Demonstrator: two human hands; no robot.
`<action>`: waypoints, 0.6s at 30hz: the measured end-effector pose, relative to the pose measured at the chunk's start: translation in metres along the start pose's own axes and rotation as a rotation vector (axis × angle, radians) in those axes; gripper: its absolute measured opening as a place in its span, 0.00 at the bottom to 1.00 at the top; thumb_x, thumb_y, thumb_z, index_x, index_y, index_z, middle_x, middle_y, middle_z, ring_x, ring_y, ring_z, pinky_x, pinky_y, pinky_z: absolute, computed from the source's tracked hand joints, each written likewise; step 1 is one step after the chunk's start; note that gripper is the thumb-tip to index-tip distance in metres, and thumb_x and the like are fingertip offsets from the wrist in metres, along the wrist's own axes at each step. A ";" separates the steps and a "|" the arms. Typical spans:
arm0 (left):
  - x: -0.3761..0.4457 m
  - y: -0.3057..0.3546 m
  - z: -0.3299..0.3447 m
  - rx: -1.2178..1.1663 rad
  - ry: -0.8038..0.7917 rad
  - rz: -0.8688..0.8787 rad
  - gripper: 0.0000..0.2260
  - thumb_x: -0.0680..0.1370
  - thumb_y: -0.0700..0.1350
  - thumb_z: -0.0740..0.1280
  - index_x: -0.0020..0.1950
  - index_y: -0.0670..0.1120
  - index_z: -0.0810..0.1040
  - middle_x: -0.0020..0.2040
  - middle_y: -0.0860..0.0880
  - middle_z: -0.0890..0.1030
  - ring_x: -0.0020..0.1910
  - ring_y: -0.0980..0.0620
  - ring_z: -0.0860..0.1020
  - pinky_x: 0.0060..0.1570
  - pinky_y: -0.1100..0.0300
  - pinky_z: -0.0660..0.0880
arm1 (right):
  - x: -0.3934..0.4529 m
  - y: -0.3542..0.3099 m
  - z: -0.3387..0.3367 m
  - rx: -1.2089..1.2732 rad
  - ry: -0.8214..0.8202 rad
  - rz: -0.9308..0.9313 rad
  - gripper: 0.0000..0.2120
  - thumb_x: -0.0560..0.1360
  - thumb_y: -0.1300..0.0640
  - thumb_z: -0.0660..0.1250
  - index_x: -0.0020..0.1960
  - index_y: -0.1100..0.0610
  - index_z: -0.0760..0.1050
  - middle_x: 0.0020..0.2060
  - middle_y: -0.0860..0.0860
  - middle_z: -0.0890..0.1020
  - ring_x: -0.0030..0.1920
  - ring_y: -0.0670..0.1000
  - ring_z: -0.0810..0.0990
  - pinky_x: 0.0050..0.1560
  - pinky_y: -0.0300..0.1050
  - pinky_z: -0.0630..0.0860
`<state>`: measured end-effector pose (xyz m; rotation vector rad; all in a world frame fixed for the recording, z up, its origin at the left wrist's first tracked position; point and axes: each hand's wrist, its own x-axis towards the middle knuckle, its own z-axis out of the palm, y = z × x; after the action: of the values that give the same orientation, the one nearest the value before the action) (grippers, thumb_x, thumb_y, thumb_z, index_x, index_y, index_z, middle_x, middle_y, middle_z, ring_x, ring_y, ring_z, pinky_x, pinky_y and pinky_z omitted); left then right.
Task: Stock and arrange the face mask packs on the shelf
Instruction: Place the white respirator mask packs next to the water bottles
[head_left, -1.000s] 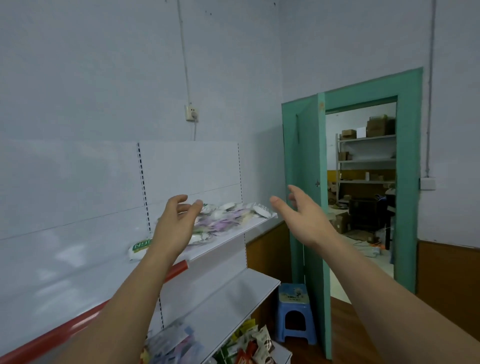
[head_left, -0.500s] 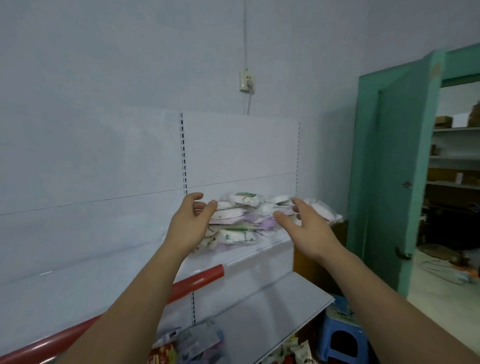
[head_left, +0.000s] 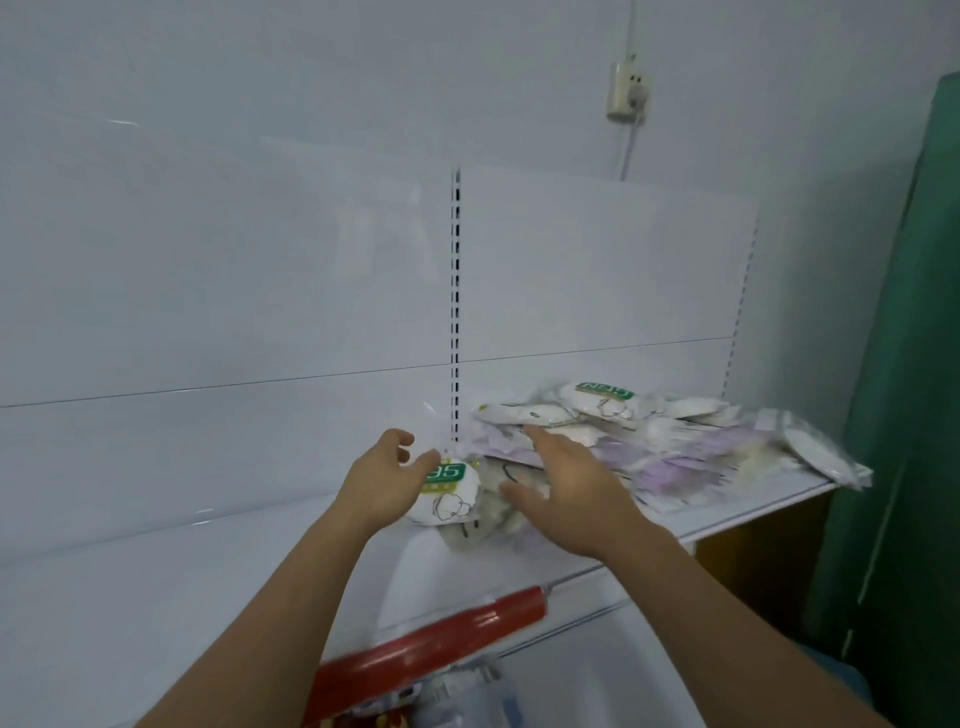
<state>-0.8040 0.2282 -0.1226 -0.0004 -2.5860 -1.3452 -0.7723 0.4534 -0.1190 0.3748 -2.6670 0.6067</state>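
A loose heap of face mask packs (head_left: 670, 441), white and pale purple, lies on the white top shelf (head_left: 234, 571) toward its right end. One white pack with a green label (head_left: 449, 493) sits at the heap's left edge. My left hand (head_left: 382, 480) is at the left side of that pack, fingers curved, thumb touching it. My right hand (head_left: 571, 488) lies flat with fingers spread over the near left part of the heap, pressing on the packs.
A red price strip (head_left: 431, 649) runs along the shelf's front edge. A lower shelf with other packets (head_left: 457, 696) shows beneath. A green door (head_left: 904, 415) stands at the right. A wall socket with a cable (head_left: 628, 93) is above the shelving.
The view has swung left and closer to the shelf. Both hands have reached forward onto the left end of the heap; the right hand now lies on the packs.
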 end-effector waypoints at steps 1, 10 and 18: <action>0.007 -0.006 0.002 0.025 -0.004 -0.022 0.23 0.80 0.57 0.65 0.72 0.48 0.69 0.67 0.45 0.76 0.63 0.46 0.75 0.60 0.53 0.73 | 0.008 0.001 0.010 -0.016 -0.018 -0.022 0.36 0.78 0.40 0.64 0.80 0.51 0.55 0.75 0.51 0.67 0.74 0.51 0.63 0.70 0.47 0.64; 0.051 -0.040 0.034 0.199 -0.055 -0.246 0.29 0.82 0.57 0.63 0.76 0.42 0.64 0.73 0.43 0.72 0.69 0.43 0.72 0.58 0.57 0.67 | 0.069 0.018 0.090 -0.198 -0.161 -0.220 0.33 0.76 0.40 0.62 0.76 0.53 0.60 0.69 0.52 0.72 0.70 0.54 0.67 0.69 0.49 0.66; 0.080 -0.052 0.052 0.101 0.078 -0.389 0.15 0.77 0.54 0.70 0.44 0.43 0.74 0.44 0.41 0.78 0.43 0.46 0.75 0.47 0.54 0.74 | 0.090 0.026 0.115 -0.386 -0.226 -0.318 0.14 0.77 0.49 0.62 0.59 0.55 0.75 0.54 0.55 0.80 0.58 0.58 0.74 0.55 0.50 0.70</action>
<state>-0.8981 0.2319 -0.1769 0.5868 -2.6746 -1.2941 -0.8963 0.4078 -0.1870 0.7686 -2.7638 -0.0506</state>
